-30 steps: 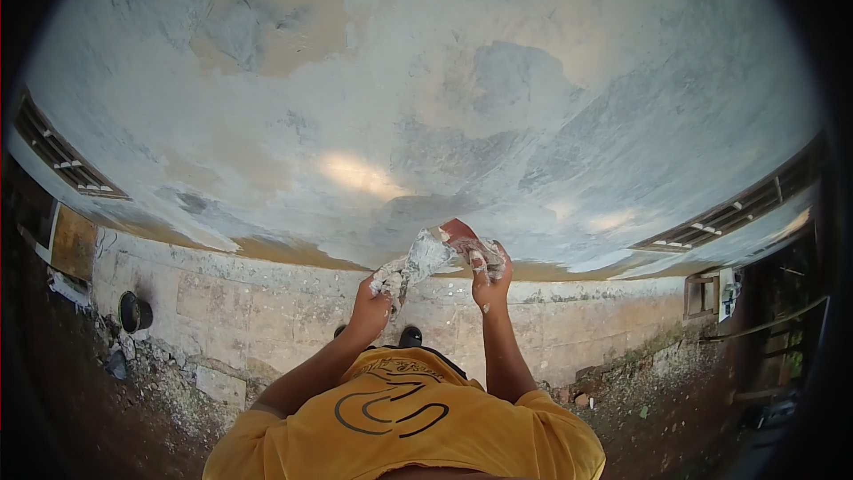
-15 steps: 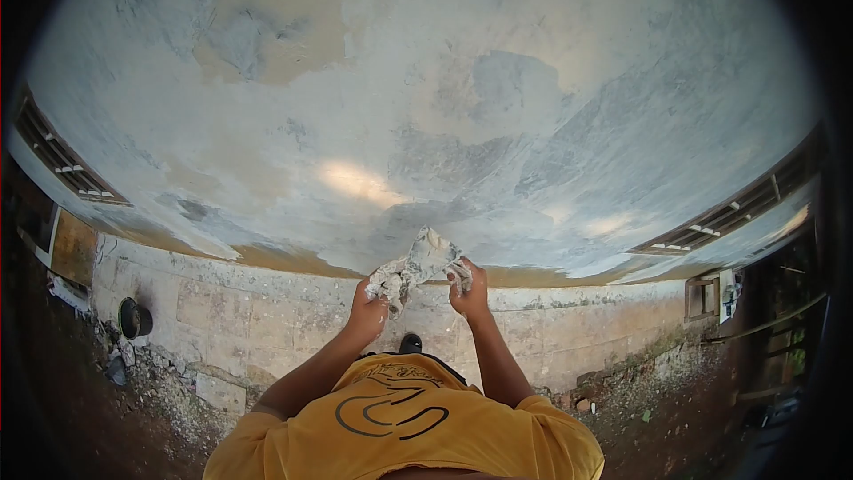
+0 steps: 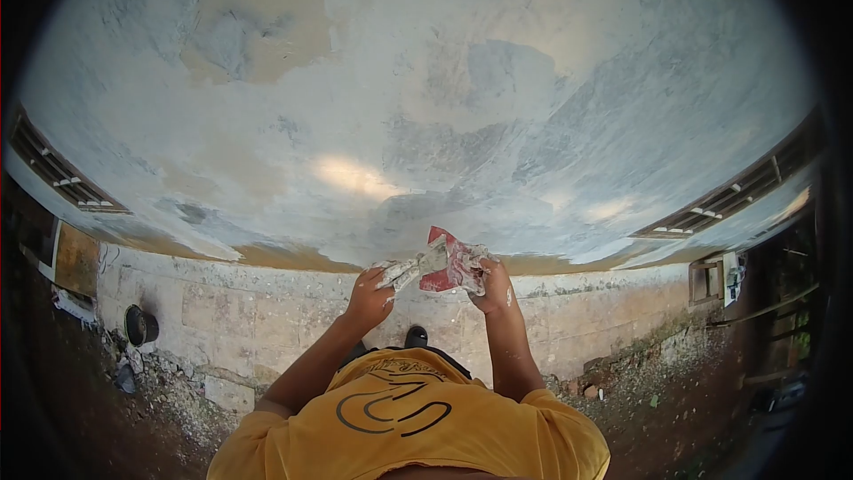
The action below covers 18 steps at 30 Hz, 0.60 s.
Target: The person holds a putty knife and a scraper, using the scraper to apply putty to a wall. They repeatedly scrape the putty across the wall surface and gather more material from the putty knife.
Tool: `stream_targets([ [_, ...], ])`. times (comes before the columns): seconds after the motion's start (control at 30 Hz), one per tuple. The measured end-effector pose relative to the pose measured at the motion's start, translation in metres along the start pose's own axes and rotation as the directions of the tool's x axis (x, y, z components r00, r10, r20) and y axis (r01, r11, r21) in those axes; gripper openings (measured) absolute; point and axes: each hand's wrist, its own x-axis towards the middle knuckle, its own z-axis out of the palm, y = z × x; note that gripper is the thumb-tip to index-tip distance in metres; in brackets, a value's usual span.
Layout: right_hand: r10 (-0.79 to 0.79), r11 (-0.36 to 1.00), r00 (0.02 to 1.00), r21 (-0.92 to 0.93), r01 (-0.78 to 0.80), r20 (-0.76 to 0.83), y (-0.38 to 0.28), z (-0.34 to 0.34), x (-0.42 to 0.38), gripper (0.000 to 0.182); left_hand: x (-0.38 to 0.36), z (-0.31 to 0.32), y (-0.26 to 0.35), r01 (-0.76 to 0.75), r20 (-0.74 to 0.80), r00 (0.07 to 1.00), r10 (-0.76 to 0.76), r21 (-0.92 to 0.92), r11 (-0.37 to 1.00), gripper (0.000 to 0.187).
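Observation:
Both hands are smeared with white paste and held in front of the body, near the foot of the wall. My left hand (image 3: 370, 295) is closed round a whitish, paste-covered tool (image 3: 405, 272). A red, paste-smeared piece (image 3: 440, 281) sits between the hands, with my right hand (image 3: 494, 288) closed on its right side. The tool's end meets the red piece. The wall (image 3: 355, 107) beyond is patchy white and grey, with tan areas.
A dark bucket (image 3: 140, 325) lies on the left near rubble (image 3: 169, 391). Barred windows (image 3: 71, 169) are at both sides. A pale paved strip (image 3: 267, 320) runs along the wall's foot. A dark shoe (image 3: 416, 336) shows below the hands.
My right hand has moved right and turned. The piece between the hands now shows a red face where a whitish, paste-covered one showed before. My left hand has shifted slightly left.

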Motion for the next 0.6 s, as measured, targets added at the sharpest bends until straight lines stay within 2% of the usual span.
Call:
stream_targets([
  [0.03,0.043,0.999,0.999,0.001,-0.043,-0.001,-0.001,-0.001,0.002,0.031,-0.001,-0.002,-0.001,-0.043,0.049,0.998,0.041,0.03,0.999,0.029],
  [0.13,0.045,0.999,0.999,-0.001,-0.045,-0.024,-0.004,0.0,0.001,0.032,-0.007,-0.001,-0.007,-0.066,0.062,0.996,0.059,0.115,0.991,0.025],
  [0.27,0.037,0.999,0.998,0.0,-0.037,-0.059,-0.026,0.001,-0.001,0.033,-0.009,-0.006,-0.013,-0.067,0.038,0.997,0.062,0.128,0.989,0.024],
  [0.33,-0.045,0.998,0.998,0.05,0.047,-0.037,-0.036,-0.003,0.0,0.034,-0.011,-0.009,-0.012,-0.021,0.14,0.99,0.007,0.103,0.994,0.026],
  [0.37,-0.094,0.992,0.996,0.084,0.093,0.007,-0.041,0.001,-0.001,0.037,-0.012,-0.007,-0.01,-0.02,0.139,0.99,0.006,0.104,0.994,0.026],
  [0.4,-0.093,0.992,0.996,0.082,0.092,0.007,-0.044,0.004,-0.001,0.037,-0.016,-0.003,-0.003,0.076,0.018,0.997,-0.077,0.047,0.996,0.031],
  [0.43,-0.207,0.978,0.978,0.044,0.205,0.039,-0.045,0.007,0.0,0.038,-0.019,0.0,0.002,0.163,-0.095,0.982,-0.164,-0.021,0.986,0.036],
  [0.47,-0.317,0.948,0.945,0.008,0.317,0.075,-0.047,0.009,0.0,0.039,-0.024,0.005,0.006,0.161,-0.094,0.982,-0.162,-0.021,0.987,0.036],
  [0.5,-0.356,0.934,0.93,0.003,0.358,0.087,-0.047,0.012,0.0,0.04,-0.03,0.012,0.01,0.332,-0.095,0.926,-0.366,-0.257,0.908,0.039],
  [0.53,-0.357,0.934,0.93,0.003,0.358,0.088,-0.044,0.014,0.001,0.04,-0.038,0.02,0.009,0.466,-0.047,0.834,-0.55,-0.474,0.747,0.042],
  [0.57,-0.419,0.906,0.906,-0.044,0.422,0.057,-0.04,0.016,0.002,0.039,-0.034,0.02,0.006,0.512,0.147,0.781,-0.607,-0.707,0.488,0.043],
  [0.6,-0.479,0.872,0.877,-0.092,0.48,0.028,-0.035,0.017,0.004,0.039,-0.035,0.02,0.008,0.512,0.145,0.78,-0.608,-0.707,0.488,0.043],
])
